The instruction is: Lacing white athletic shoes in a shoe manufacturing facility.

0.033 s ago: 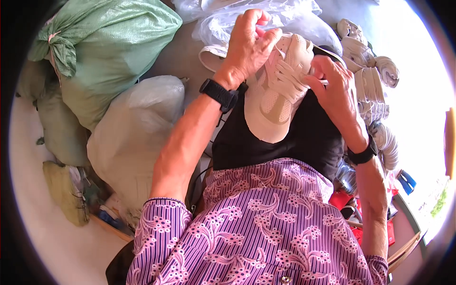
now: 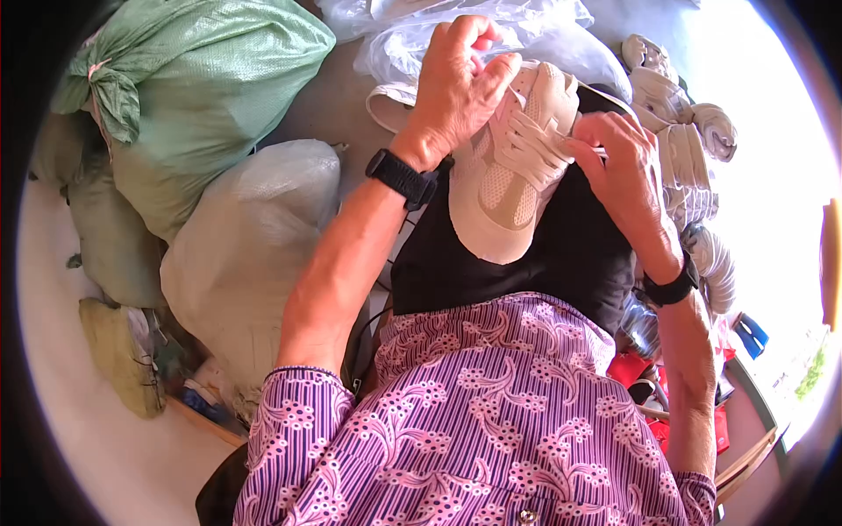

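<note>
Resting on the black-clad lap, a white shoe [image 2: 513,167] is held with its long axis running from 12 o'clock at the opening to 6 o'clock at the toe. The left hand [image 2: 456,88] is curled around the shoe's upper end, fingers closed on it. The right hand [image 2: 618,162] is pinched shut on a white lace [image 2: 535,145] at the shoe's 3 o'clock side, and is the nearer to it. A green sack [image 2: 202,79] lies at 10 o'clock, more white shoes [image 2: 684,131] at 2 o'clock.
</note>
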`<state>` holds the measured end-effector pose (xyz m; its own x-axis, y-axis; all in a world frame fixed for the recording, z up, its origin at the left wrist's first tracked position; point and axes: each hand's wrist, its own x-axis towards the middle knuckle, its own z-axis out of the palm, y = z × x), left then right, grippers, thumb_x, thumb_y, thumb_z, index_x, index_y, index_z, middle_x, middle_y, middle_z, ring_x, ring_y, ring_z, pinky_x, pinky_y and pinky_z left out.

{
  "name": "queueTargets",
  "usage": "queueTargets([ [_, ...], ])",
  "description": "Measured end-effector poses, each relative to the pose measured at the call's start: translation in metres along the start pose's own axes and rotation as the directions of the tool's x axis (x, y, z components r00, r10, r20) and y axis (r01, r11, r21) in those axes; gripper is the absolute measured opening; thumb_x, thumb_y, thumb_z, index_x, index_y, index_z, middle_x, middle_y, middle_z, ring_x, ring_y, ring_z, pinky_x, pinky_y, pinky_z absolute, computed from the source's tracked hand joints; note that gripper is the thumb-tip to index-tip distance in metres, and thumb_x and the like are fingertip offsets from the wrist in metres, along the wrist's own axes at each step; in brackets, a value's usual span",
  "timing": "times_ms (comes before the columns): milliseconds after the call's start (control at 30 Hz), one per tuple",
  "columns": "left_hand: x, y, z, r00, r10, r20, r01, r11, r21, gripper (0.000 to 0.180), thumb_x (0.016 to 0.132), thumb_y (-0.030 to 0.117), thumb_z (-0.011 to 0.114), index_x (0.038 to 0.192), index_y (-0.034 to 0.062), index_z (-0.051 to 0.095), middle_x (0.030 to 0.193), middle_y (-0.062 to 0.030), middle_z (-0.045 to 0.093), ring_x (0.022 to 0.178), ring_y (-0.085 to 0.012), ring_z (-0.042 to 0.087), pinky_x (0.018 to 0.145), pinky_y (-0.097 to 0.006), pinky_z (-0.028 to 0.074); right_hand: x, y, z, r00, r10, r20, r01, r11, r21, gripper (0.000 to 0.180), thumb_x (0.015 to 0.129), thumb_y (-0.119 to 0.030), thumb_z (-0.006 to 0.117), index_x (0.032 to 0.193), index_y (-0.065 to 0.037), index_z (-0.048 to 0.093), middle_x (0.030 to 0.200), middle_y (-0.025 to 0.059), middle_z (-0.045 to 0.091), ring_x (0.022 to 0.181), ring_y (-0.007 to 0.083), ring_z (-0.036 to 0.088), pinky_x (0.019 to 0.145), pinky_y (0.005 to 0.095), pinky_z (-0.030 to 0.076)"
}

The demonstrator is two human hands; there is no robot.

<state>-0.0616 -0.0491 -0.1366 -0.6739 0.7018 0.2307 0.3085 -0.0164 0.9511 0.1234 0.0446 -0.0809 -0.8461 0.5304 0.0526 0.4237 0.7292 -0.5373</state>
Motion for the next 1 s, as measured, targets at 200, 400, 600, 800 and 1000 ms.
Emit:
queueTargets([
  [200, -0.007, 0.024, -0.009, 0.865, -0.049, 0.499, -0.007, 0.994, 0.111, 0.009, 0.083, 0.01, 0.066, 0.089, 0.0026, 0.066, 0.074, -0.0014, 0.063, 0.068, -0.0074, 0.056, 0.065, -0.025, 0.048, 0.005, 0.003, 0.017, 0.976, -0.219, -0.023, 0.214, 0.969, -0.123, 0.007, 0.077, -0.012, 0.065, 0.077, -0.007, 0.06, 0.074, 0.0059, 0.057, 0.079, 0.0269, 0.055, 0.074, 0.0408, 0.04],
  [400, -0.005, 0.033, -0.003, 0.837, -0.126, 0.532, 0.057, 0.988, 0.145, 0.012, 0.083, 0.009, 0.067, 0.091, 0.0, 0.067, 0.076, -0.0016, 0.065, 0.068, -0.0055, 0.055, 0.063, -0.023, 0.048, 0.004, 0.002, 0.018, 0.983, -0.163, -0.079, 0.158, 0.985, -0.073, 0.008, 0.079, -0.015, 0.064, 0.079, -0.008, 0.061, 0.077, 0.007, 0.058, 0.08, 0.0272, 0.056, 0.075, 0.0409, 0.039],
  [600, -0.004, 0.037, 0.004, 0.799, 0.026, 0.601, -0.101, 0.991, 0.091, 0.011, 0.08, 0.005, 0.068, 0.09, 0.0007, 0.067, 0.077, -0.0036, 0.063, 0.067, -0.0078, 0.056, 0.062, -0.023, 0.048, -0.006, 0.012, 0.02, 0.982, -0.127, -0.138, 0.117, 0.99, -0.083, 0.008, 0.079, -0.016, 0.064, 0.08, -0.009, 0.061, 0.077, 0.0071, 0.058, 0.081, 0.027, 0.056, 0.076, 0.0415, 0.039],
  [800, 0.006, 0.037, 0.006, 0.744, 0.093, 0.661, -0.224, 0.968, 0.117, 0.007, 0.078, 0.004, 0.066, 0.084, 0.0008, 0.065, 0.071, -0.0053, 0.057, 0.063, -0.0106, 0.053, 0.059, -0.025, 0.045, 0.002, 0.01, 0.018, 0.996, -0.074, -0.045, 0.074, 0.997, 0.016, 0.011, 0.079, -0.019, 0.063, 0.082, -0.009, 0.061, 0.08, 0.0071, 0.06, 0.084, 0.0279, 0.057, 0.076, 0.0416, 0.04],
  [1000, 0.031, 0.043, -0.016, 0.946, -0.018, 0.323, 0.035, 0.998, -0.046, 0.008, 0.088, 0.012, 0.061, 0.082, 0.0063, 0.061, 0.071, 0.0064, 0.053, 0.056, -0.0019, 0.044, 0.051, -0.018, 0.038, 0.028, 0.004, 0.026, 0.994, -0.074, -0.086, 0.096, 0.951, 0.293, 0.016, 0.081, -0.019, 0.06, 0.088, -0.006, 0.067, 0.074, 0.0099, 0.066, 0.074, 0.03, 0.063, 0.07, 0.0389, 0.048],
])
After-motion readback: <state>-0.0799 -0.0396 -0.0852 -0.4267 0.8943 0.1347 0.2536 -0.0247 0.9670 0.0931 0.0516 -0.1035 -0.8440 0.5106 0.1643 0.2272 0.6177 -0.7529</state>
